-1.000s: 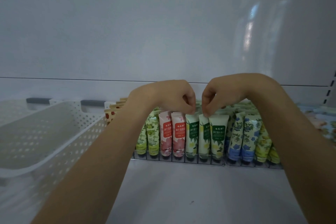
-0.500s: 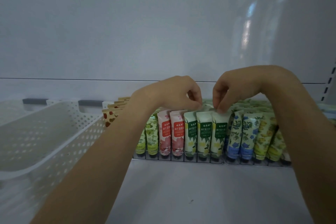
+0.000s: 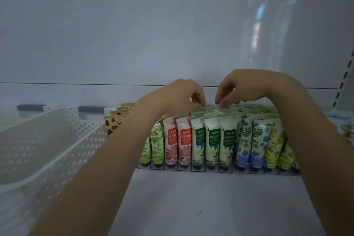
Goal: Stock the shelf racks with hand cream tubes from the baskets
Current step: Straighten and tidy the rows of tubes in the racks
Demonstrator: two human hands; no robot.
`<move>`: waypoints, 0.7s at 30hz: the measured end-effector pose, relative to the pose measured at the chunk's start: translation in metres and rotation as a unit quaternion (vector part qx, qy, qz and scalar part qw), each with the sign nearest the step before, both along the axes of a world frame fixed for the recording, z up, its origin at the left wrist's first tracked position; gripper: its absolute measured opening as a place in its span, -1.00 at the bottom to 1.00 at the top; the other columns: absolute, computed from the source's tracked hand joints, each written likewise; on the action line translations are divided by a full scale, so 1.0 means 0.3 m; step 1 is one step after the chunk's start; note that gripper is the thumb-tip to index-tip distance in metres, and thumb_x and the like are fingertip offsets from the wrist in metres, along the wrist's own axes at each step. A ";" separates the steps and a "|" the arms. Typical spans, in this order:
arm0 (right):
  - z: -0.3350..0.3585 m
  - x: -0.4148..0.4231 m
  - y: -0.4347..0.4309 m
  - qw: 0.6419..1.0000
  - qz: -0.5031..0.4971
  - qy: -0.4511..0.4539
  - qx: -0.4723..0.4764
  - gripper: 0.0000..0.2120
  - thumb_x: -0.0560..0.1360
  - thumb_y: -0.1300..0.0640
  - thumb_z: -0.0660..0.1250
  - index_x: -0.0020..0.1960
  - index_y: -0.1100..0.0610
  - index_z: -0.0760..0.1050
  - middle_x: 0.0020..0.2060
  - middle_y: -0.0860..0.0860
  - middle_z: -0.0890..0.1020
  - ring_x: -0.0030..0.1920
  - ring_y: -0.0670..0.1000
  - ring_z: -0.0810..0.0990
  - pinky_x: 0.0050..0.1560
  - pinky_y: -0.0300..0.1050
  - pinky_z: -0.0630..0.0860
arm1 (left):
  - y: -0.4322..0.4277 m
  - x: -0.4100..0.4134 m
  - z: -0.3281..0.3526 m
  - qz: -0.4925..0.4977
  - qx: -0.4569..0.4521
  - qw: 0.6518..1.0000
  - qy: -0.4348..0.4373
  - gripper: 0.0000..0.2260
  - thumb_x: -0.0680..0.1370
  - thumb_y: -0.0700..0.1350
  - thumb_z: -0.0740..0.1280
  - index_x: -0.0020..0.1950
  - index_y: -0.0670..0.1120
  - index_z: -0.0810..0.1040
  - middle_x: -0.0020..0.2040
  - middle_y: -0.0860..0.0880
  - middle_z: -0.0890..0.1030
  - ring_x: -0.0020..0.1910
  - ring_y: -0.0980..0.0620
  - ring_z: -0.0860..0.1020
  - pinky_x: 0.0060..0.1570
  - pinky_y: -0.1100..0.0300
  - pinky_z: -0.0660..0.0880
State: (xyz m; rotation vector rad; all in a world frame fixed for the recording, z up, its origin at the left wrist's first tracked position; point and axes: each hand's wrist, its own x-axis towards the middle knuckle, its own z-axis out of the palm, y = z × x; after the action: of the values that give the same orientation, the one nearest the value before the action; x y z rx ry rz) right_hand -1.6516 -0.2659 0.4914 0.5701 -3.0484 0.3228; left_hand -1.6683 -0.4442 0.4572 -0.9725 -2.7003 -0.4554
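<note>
Now the hand cream tubes (image 3: 212,140) stand upright in the clear rack (image 3: 191,168) on the shelf (image 3: 191,197), long axis vertical, caps down and flat crimped ends up (the tops lean a little backward). The left hand (image 3: 178,97) and the right hand (image 3: 247,86) hover close together over the green-white rows, fingers curled narrow, tips at the tube tops; whether they pinch one, I cannot tell. A white basket (image 3: 57,140) stands at the left.
</note>
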 end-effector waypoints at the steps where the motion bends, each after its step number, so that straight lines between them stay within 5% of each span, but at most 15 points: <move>1: -0.009 -0.007 -0.008 1.000 0.000 -0.004 0.003 -0.96 0.41 0.03 0.42 -0.19 -0.08 0.57 -0.16 -0.02 0.65 -0.29 -0.12 0.51 -0.29 -0.26 0.41 | 0.000 -0.004 -0.005 0.005 -0.009 1.000 -0.003 -0.88 0.52 -0.14 0.31 -0.01 -0.01 0.61 -0.12 0.14 0.55 -0.36 0.41 0.43 -0.34 0.52 0.33; 8: -0.051 -0.046 -0.058 0.999 -0.007 -0.025 0.028 -0.89 0.38 -0.01 0.44 -0.27 0.00 0.58 -0.35 -0.09 0.59 -0.35 -0.11 0.50 -0.32 -0.25 0.39 | -0.001 -0.022 -0.015 0.016 -0.044 0.999 -0.016 -0.82 0.53 -0.16 0.28 0.05 -0.01 0.62 -0.01 0.08 0.60 -0.33 0.35 0.40 -0.39 0.55 0.31; 21: -0.023 -0.028 -0.006 0.996 -0.044 -0.060 0.052 -0.91 0.39 0.10 0.44 -0.24 -0.03 0.56 -0.31 -0.12 0.58 -0.31 -0.12 0.50 -0.37 -0.29 0.36 | 0.014 -0.018 -0.026 -0.032 -0.009 0.999 -0.030 -0.81 0.53 -0.22 0.25 0.01 -0.05 0.63 -0.11 0.10 0.54 -0.40 0.56 0.40 -0.36 0.64 0.28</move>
State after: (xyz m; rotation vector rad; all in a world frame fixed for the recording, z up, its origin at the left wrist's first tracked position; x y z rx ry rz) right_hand -1.6600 -0.2676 0.4844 0.4350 -3.2104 0.2026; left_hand -1.6737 -0.4399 0.4495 -1.0686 -2.7380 -0.4798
